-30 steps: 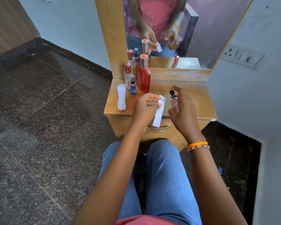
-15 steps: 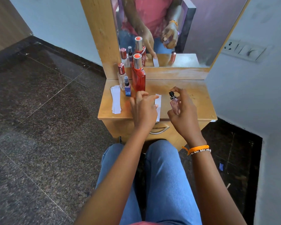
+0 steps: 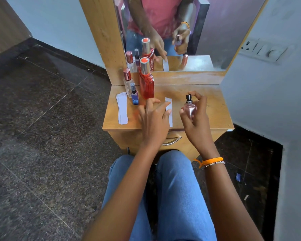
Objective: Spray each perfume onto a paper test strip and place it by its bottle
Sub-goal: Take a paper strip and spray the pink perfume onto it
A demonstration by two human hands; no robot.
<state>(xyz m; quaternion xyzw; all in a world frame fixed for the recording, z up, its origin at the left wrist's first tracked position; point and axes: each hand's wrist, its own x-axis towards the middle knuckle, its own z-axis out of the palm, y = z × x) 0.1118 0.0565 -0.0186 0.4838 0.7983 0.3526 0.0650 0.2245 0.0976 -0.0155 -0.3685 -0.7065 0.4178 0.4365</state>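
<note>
Left hand covers the left edge of the test strip, so contact between thumb and paper can't be told. Right hand hides the lower body and back of the pink bottle. Red bottle hides part of the clear bottle behind. Labels too small to read. Mirror is cut off at the top; reflection blurry.

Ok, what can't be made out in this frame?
- Head view: lower part of the white paper test strip, under the left hand.
- Head view: most of the small pink glass perfume bottle, wrapped by the right hand.
- Head view: label on the tall red perfume bottle, too small.
</note>
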